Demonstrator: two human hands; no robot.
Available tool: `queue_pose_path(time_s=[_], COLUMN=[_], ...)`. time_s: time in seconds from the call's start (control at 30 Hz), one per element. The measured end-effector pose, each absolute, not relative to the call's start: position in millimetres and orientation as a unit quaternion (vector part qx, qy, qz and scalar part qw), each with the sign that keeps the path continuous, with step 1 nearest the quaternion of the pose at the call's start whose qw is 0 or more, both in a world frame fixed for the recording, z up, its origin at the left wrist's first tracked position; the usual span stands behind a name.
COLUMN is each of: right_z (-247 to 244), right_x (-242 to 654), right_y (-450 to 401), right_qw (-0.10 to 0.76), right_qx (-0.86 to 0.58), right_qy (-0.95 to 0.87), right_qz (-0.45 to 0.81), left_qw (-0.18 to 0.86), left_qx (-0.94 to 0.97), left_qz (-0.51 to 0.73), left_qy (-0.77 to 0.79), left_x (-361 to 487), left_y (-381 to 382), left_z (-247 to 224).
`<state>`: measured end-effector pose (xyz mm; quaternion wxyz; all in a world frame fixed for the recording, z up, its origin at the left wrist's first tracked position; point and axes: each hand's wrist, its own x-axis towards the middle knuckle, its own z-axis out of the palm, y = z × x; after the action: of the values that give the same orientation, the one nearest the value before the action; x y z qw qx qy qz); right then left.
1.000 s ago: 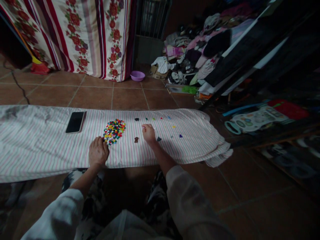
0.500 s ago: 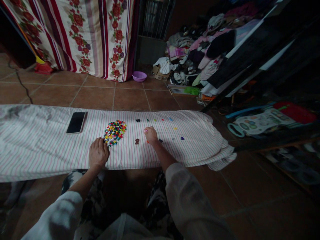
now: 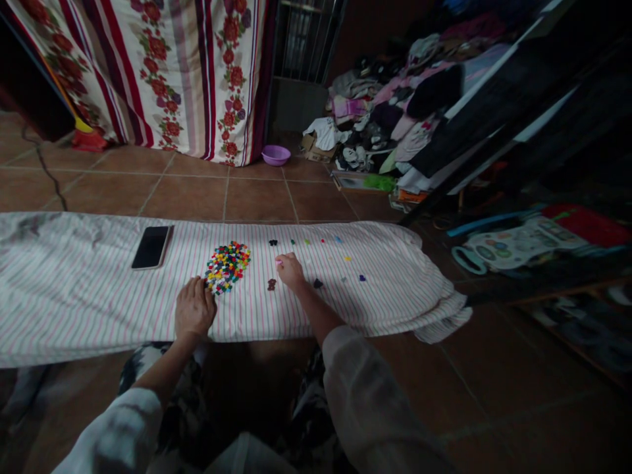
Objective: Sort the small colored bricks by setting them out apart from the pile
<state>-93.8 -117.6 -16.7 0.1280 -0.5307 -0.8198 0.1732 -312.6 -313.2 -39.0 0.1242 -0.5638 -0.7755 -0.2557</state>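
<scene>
My left hand (image 3: 195,307) lies flat on the striped cloth (image 3: 99,289), its fingertips at the lower left edge of a pile of small colourful plastic pieces (image 3: 228,264). My right hand (image 3: 291,270) is closed in a pinch to the right of that pile. A small pink piece (image 3: 279,263) shows at its fingertips. Near this hand lie a brown cluster of pieces (image 3: 271,284) and a black cluster (image 3: 273,242). Farther right sit small sorted bits, among them a dark one (image 3: 318,283), a yellow one (image 3: 347,259), a light blue one (image 3: 338,239) and a purple one (image 3: 362,278).
A phone (image 3: 151,247) rests on the cloth left of the pile. Beyond the covered surface are a tiled floor, a purple basin (image 3: 276,155), a floral curtain (image 3: 187,79) and heaped clothes (image 3: 390,105). A toy-like panel (image 3: 518,238) lies at the right.
My right hand has moved slightly left, toward the pile, with the pink piece still at its fingertips. My left hand has stayed in place. The view has shifted slightly.
</scene>
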Motion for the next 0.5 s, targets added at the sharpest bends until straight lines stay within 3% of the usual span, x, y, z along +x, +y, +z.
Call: queue_pose_path(time_s=[0.5], right_z=[-11.4], right_x=[-99.0], right_y=[-120.1], right_qw=[0.124], right_qx=[-0.541], right_qy=[-0.815], right_qz=[0.164], left_qw=[0.106], left_qx=[-0.552], left_qz=[-0.29], left_qy=[-0.774], left_x=[-309.7], left_y=[-312.6], left_z=[-35.9])
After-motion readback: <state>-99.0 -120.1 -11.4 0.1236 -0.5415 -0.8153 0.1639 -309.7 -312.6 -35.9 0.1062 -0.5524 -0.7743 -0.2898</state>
